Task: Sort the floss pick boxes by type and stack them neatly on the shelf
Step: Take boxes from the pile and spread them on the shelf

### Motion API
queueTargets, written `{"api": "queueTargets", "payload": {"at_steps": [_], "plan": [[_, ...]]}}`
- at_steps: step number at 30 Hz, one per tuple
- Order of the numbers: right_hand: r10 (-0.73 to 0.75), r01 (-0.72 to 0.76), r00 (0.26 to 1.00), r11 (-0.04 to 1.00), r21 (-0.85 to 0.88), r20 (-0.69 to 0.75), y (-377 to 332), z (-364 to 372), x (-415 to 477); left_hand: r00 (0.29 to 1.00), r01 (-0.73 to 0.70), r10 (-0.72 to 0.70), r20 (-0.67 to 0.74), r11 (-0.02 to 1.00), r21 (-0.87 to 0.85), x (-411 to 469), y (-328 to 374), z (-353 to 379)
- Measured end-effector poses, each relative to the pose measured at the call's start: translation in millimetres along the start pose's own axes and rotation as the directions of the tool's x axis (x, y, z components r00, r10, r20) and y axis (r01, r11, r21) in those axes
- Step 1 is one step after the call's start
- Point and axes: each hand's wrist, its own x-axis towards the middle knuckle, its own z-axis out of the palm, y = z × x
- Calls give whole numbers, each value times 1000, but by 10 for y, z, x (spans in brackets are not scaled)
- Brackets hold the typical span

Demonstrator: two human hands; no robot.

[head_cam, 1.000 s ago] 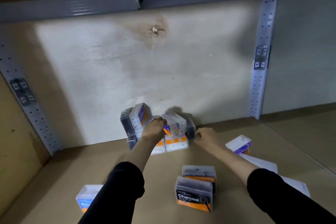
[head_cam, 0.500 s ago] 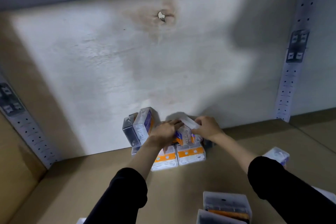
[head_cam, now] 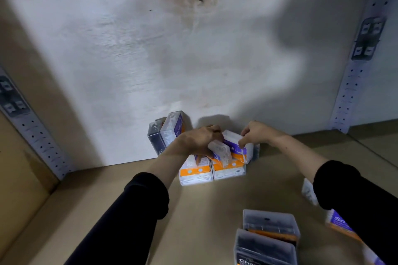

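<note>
Against the back wall stands a cluster of clear floss pick boxes with orange and purple labels. Two of them [head_cam: 195,173] [head_cam: 229,171] lie flat at the front. My left hand [head_cam: 199,141] and my right hand [head_cam: 255,133] both grip a tilted clear box with a purple label [head_cam: 228,148] on top of that pair. To the left, an upright purple-labelled box [head_cam: 173,129] and a dark box [head_cam: 155,135] lean on the wall. Two dark charcoal boxes [head_cam: 269,236] lie in the foreground.
More purple-labelled boxes [head_cam: 340,222] lie at the right, partly behind my right sleeve. Perforated metal uprights [head_cam: 355,75] [head_cam: 32,133] frame the bay. The cardboard shelf floor [head_cam: 204,204] spreads between the cluster and the charcoal boxes.
The view has come closer to the cluster. My right hand has moved from the shelf floor onto the top box, and both hands now hold it tilted over the front pair.
</note>
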Motion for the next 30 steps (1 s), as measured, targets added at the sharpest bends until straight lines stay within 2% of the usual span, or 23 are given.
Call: {"api": "queueTargets", "payload": {"at_steps": [8,16,23,30], "plan": [[-36,19,994,986,-165,-102,-106,192,-107,999,-41,41,6,999,-30,-137,236,-63],[-21,4,992,991,-137,-123,-119,96,-348,1000,13,-12,8,996,-90,-456,387,-292],[-78,61,991,986,-158,-105,-317,120,-695,999,46,-45,9,991,-130,-1048,540,-443],[-132,125,989,988,-91,-72,-490,302,-971,994,108,-108,6,981,-160,-1630,636,-459]]}}
